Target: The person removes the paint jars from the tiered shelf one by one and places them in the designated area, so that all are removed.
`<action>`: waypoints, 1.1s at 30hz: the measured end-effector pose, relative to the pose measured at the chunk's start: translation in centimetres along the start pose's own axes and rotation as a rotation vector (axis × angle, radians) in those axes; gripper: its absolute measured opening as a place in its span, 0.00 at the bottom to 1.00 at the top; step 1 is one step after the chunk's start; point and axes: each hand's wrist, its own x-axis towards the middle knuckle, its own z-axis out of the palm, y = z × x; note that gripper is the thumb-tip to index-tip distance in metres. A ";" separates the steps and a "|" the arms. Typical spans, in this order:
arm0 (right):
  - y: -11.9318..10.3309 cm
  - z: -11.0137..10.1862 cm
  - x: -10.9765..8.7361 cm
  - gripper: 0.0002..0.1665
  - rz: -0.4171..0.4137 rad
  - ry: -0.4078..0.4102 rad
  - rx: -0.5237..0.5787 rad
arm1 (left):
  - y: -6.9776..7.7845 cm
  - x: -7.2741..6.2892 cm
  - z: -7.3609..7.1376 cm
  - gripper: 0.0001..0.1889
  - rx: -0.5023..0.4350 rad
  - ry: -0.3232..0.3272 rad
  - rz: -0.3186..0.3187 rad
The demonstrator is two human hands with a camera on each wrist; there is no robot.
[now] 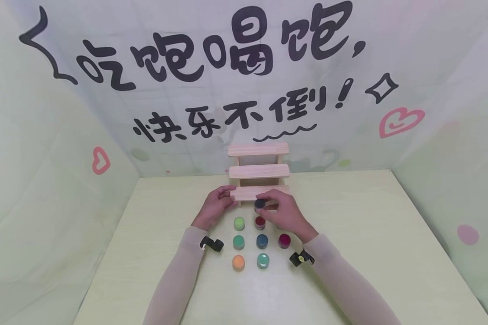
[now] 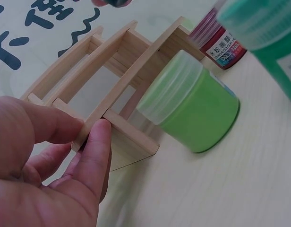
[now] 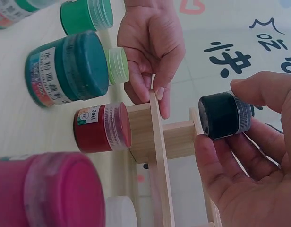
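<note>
A small wooden three-step rack (image 1: 259,171) stands against the back wall. My left hand (image 1: 216,208) pinches the left end of its lowest step between thumb and fingers, as the left wrist view shows up close. In my right hand (image 1: 288,213) is a very dark paint jar (image 3: 223,115), held between thumb and fingers above the table, just in front of the lowest step. A light green paint jar (image 2: 190,101) stands close to my left hand. Under the held jar in the head view is a dark red paint jar (image 3: 103,126).
More paint jars stand in rows on the pale table: a green jar (image 1: 238,242), a blue jar (image 1: 262,241), a magenta jar (image 1: 284,240), an orange jar (image 1: 238,262) and a teal jar (image 1: 263,260). A white-topped jar (image 3: 121,211) shows beside the rack. Printed cloth walls enclose the table.
</note>
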 end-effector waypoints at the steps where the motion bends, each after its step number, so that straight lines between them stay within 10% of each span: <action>1: 0.0 -0.1 -0.2 0.25 -0.010 0.004 -0.001 | 0.0 0.0 0.0 0.21 -0.003 0.001 0.000; 33: 1.1 -1.3 -6.6 0.20 -0.099 -0.047 0.091 | -0.4 0.3 -0.1 0.22 -0.022 -0.007 0.030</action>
